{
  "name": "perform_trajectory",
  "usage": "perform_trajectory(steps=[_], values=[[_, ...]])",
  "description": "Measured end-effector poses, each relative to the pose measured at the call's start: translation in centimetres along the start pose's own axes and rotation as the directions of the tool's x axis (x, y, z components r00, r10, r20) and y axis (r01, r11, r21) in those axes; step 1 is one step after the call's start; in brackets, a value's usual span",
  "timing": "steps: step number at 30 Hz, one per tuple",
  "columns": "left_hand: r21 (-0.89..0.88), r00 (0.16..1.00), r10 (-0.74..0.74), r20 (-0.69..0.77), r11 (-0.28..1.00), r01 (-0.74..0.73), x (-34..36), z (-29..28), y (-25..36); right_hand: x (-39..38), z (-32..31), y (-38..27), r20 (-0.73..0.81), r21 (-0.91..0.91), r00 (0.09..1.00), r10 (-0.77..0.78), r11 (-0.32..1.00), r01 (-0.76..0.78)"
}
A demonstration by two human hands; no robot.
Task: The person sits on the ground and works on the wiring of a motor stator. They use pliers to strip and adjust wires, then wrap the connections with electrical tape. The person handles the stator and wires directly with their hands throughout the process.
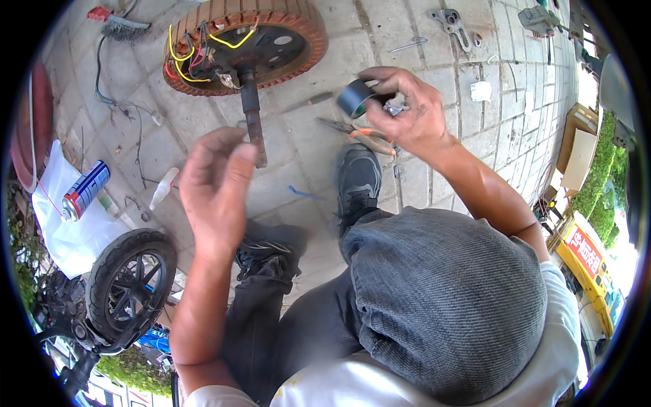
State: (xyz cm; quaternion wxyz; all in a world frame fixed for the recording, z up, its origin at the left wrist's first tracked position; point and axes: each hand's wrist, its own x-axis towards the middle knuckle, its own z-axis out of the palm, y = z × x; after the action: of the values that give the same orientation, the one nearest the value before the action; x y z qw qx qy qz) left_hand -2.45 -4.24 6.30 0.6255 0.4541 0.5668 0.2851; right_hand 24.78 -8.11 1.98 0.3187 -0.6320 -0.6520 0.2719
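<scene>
Ribbed gray fabric (447,298) bulges up closest to the lens as a worker in dark trousers bends over stone paving (434,190), a roll of black tape (351,102) in the right hand (417,112). Thumb and fingers pinch the roll by one side, above orange-handled pliers (366,130), with a crumpled silvery scrap (395,105) tucked in the same grasp. From where I stand, that shared hold looks like the weak point: if the fingers shift to free the scrap, the roll could drop and pick up grit along its sticky edge.

Blurred and apparently bare, the left hand (215,183) has its fingers loosely curled and its thumb apart; whether it touches the steel axle (251,112) beside it, I cannot tell. Beyond, a hub-motor stator (268,47) leans with its axle toward the worker, and a careless bump to that shaft might rock it. Yellow leads (234,47) and a red wire (198,55) loop loosely across its face, where a passing finger could snag one and strain its joint. Below, the right shoe (359,180) rests just beside the pliers, close enough to kick them.
</scene>
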Motion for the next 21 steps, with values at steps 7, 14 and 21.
perform_trajectory(steps=[7,14,21], values=[[0.219,0.968,0.21,0.134,0.947,-0.236,-1.0,0.7,1.9,2.1,1.7,-4.7,0.196,0.603,0.981,0.012,0.787,-0.13],[0.325,0.945,0.281,0.169,0.889,-0.323,-1.0,-1.7,3.0,4.0,2.3,-7.0,0.498,0.694,0.863,-0.078,0.632,-0.344],[0.396,0.915,0.282,0.289,0.835,-0.382,-1.6,-5.3,7.8,6.0,2.4,-10.4,0.706,0.64,0.702,-0.1,0.517,-0.569]])
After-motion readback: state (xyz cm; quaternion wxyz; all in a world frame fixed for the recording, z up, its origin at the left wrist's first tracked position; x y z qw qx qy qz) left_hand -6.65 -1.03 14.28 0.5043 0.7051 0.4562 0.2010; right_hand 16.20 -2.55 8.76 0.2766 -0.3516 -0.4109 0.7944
